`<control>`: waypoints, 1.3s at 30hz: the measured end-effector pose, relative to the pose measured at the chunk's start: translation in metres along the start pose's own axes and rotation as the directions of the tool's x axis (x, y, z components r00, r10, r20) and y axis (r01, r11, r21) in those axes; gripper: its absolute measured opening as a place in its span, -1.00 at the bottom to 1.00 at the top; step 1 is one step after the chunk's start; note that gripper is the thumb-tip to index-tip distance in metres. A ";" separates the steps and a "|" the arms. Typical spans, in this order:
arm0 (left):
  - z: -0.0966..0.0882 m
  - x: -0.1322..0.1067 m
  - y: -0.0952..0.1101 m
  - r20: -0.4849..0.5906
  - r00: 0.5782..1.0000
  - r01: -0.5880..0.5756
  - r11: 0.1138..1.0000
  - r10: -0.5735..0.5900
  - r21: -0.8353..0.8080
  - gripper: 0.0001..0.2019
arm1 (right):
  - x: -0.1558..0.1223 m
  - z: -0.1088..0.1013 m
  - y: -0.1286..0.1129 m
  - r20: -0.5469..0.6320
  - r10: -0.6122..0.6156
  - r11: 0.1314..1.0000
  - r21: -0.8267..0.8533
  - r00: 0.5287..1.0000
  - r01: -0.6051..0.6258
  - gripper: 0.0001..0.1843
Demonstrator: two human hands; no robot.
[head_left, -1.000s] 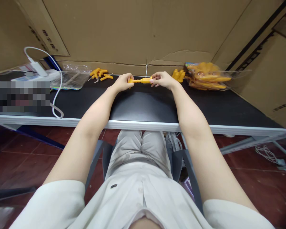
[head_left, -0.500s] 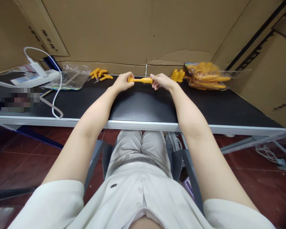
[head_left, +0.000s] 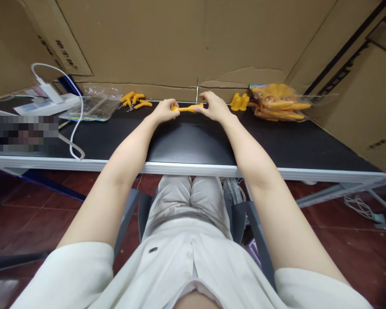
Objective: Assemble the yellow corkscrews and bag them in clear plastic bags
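A yellow corkscrew [head_left: 182,109] with a ridged shaft is held level above the back of the black tabletop. My left hand [head_left: 162,110] is closed round its handle end, which the fingers partly hide. On the shaft's right end sits a yellow plastic sleeve [head_left: 194,107]. My right hand [head_left: 215,106] is at the sleeve's far end, thumb against or just beside it, with the index finger raised apart above. Left of my hands lie several yellow corkscrews [head_left: 133,98] with bare metal spirals. To the right stand several loose yellow sleeves [head_left: 239,102].
A clear bag of yellow parts [head_left: 278,103] lies at the back right. At the left are a flat clear bag [head_left: 99,107], a white power strip [head_left: 48,105] and a looping white cable [head_left: 82,103]. Cardboard [head_left: 148,43] walls the table's back.
My right hand has opened its fingers and shifted slightly left over the sleeve's end. The corkscrew tilts a little more, its right end higher. My left hand keeps its hold.
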State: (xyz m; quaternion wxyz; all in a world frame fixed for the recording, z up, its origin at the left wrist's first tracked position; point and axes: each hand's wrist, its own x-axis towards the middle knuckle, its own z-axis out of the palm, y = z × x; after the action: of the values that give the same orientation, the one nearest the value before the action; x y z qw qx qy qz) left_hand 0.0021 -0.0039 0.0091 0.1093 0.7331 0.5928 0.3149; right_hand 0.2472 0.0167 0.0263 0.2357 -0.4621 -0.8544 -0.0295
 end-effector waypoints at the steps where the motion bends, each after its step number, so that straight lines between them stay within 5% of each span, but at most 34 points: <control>1: 0.000 0.001 0.000 0.004 1.000 0.009 1.000 -0.009 -0.012 -0.78 | 0.000 0.001 -0.001 0.003 -0.051 0.997 -0.065 0.999 0.051 -0.35; 6: 0.003 0.001 0.005 0.018 0.999 0.041 0.994 -0.039 -0.101 -0.80 | 0.003 0.005 -0.003 0.044 -0.152 0.960 -0.232 0.987 0.158 -0.58; 12: -0.001 -0.004 0.012 -0.027 1.000 0.006 0.998 -0.008 -0.060 -0.83 | 0.002 0.002 -0.005 0.055 -0.155 0.952 -0.260 0.986 0.164 -0.60; 18: -0.003 -0.008 0.013 -0.097 0.992 -0.084 0.996 0.087 0.034 -0.68 | -0.001 -0.006 -0.010 0.076 -0.108 0.965 -0.230 0.991 0.122 -0.62; 25: -0.004 -0.012 0.021 -0.058 0.988 -0.137 0.984 0.144 0.109 -0.60 | 0.002 -0.010 0.000 0.175 -0.022 0.995 -0.091 0.984 0.038 -0.61; 31: 0.005 -0.007 0.020 -0.093 0.991 -0.098 0.995 0.100 0.024 -0.68 | 0.008 -0.001 0.012 0.120 -0.066 0.988 -0.129 0.991 0.081 -0.61; 39: 0.007 -0.005 0.022 -0.043 0.999 0.014 0.995 -0.018 -0.102 -0.80 | 0.004 -0.006 -0.002 0.071 -0.194 0.932 -0.297 0.978 0.206 -0.57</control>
State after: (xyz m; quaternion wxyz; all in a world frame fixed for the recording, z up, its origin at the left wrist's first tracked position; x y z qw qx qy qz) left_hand 0.0232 -0.0129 0.0141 0.1359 0.7147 0.5842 0.3598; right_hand 0.2457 0.0165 0.0335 0.1407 -0.4038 -0.8869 -0.1745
